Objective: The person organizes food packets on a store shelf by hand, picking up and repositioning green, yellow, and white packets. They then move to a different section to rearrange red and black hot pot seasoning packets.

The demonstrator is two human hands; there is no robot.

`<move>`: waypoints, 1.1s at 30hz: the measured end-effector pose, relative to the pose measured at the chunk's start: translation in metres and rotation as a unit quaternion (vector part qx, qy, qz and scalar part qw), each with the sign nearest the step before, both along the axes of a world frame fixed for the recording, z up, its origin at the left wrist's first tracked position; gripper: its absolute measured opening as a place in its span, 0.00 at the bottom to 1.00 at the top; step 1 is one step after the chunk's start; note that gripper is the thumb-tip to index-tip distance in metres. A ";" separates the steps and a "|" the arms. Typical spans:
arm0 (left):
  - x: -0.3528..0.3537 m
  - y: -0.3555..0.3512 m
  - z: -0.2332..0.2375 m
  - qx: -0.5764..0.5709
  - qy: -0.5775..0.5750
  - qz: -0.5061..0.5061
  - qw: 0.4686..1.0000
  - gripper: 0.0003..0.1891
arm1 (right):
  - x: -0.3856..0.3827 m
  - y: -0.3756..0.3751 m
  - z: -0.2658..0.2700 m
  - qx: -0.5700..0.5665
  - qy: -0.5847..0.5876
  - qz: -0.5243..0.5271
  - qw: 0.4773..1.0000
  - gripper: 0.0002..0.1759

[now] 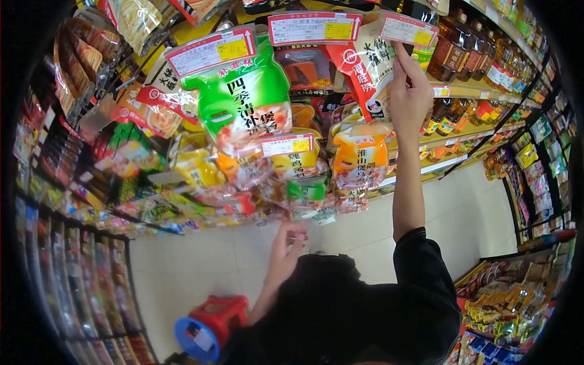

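Note:
My right hand (410, 91) reaches up to the shelf, its index finger raised against the price label (406, 30) at the top. Just left of it hangs a white and red food pouch (365, 73); whether the other fingers grip anything is hidden. My left hand (287, 246) is low in front of my body, fingers curled together, and what it may hold is too small to name. Above it hang a green pouch (243, 100), an orange pouch (360, 159) and a yellow pouch (295, 163).
Bottles of oil (450, 48) stand on the shelf at the upper right. A red stool (222, 313) with a blue round top part is on the floor at the lower left. Packed racks (91, 274) line the left side, and more packets (511, 310) lie at the lower right.

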State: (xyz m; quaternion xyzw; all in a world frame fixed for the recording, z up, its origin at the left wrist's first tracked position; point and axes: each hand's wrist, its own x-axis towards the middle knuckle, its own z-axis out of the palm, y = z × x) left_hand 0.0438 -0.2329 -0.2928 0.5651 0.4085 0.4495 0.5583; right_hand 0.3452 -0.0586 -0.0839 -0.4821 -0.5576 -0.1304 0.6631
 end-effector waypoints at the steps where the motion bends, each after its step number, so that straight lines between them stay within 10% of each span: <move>1: -0.002 -0.001 -0.001 -0.006 -0.002 0.005 1.000 0.07 | -0.001 -0.003 0.002 -0.012 -0.007 -0.011 1.000 0.20; 9: -0.029 0.007 0.012 0.001 0.019 0.008 1.000 0.04 | 0.000 0.021 0.000 -0.010 -0.144 -0.158 0.977 0.19; 14: -0.104 0.054 0.070 0.177 0.035 0.203 0.963 0.01 | -0.002 -0.013 -0.007 0.005 -0.236 -0.290 0.927 0.23; 20: -0.200 0.150 0.180 0.281 0.019 0.427 0.860 0.09 | -0.051 -0.088 -0.054 -0.026 -0.142 -0.107 0.984 0.17; 27: -0.232 0.259 0.197 0.239 0.037 0.391 0.888 0.22 | -0.092 -0.126 -0.114 -0.155 -0.054 0.002 0.986 0.13; 33: -0.248 0.248 0.200 0.303 0.003 0.389 0.870 0.11 | -0.096 -0.142 -0.127 -0.185 -0.042 -0.003 0.982 0.13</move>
